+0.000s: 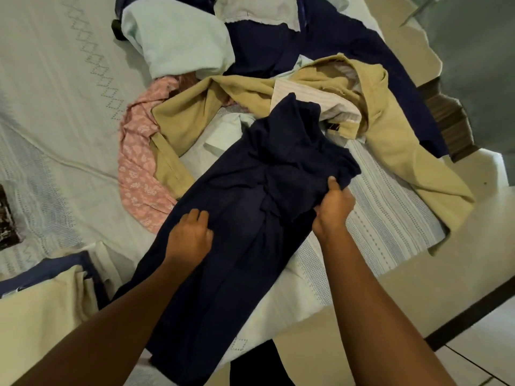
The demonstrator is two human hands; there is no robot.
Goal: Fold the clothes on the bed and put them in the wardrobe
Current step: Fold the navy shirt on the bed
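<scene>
person | both forearms bare along all that shows, no sleeve reaching them | left hand (189, 235): bare, knuckles and thumb in view | right hand (334, 204): bare, back in view | dark cloth (252, 367) low between forearms: worn or not, cannot tell

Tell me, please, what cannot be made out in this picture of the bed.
Head view only.
Right hand fingers: tucked under a fold of the navy garment.
Left hand: gripping or just pressing the cloth, unclear.
Pink patterned cloth: mostly under the beige garment.
Dark object: cut off by the left edge.
Wardrobe: not in view.
</scene>
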